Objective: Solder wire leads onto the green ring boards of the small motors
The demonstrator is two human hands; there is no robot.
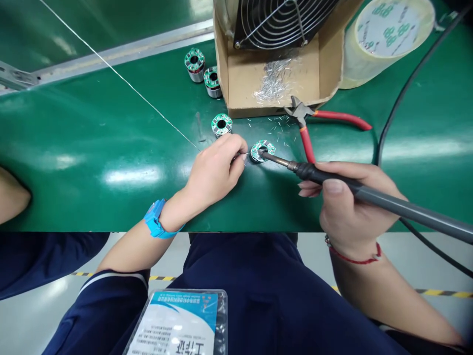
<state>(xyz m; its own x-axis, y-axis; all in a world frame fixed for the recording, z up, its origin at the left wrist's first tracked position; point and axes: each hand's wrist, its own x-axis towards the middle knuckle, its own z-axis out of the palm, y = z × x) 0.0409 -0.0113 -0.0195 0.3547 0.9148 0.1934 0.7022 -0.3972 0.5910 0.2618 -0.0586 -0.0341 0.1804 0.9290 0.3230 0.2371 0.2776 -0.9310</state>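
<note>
My right hand (354, 202) is wrapped round a soldering iron (384, 198), whose tip meets the top of a small round motor with a green circuit board (263, 149). Pinched in the fingers of my left hand (218, 167) is a thin solder wire (121, 79); its short end reaches the left side of that board. The rest of the wire runs from behind the hand up to the top left. Just beyond my left hand stands another motor with a ring-shaped board (221, 124), its lower part partly hidden by the fingers.
Two more motors (194, 64) stand left of a cardboard box (273, 111) holding a black fan (284, 22) and clipped wire bits (275, 79). Red-handled cutters (301, 113) lie open by the box. A large tape roll (388, 39) and black cable (402, 88) are rightward. Another person's arm (13, 195) rests left.
</note>
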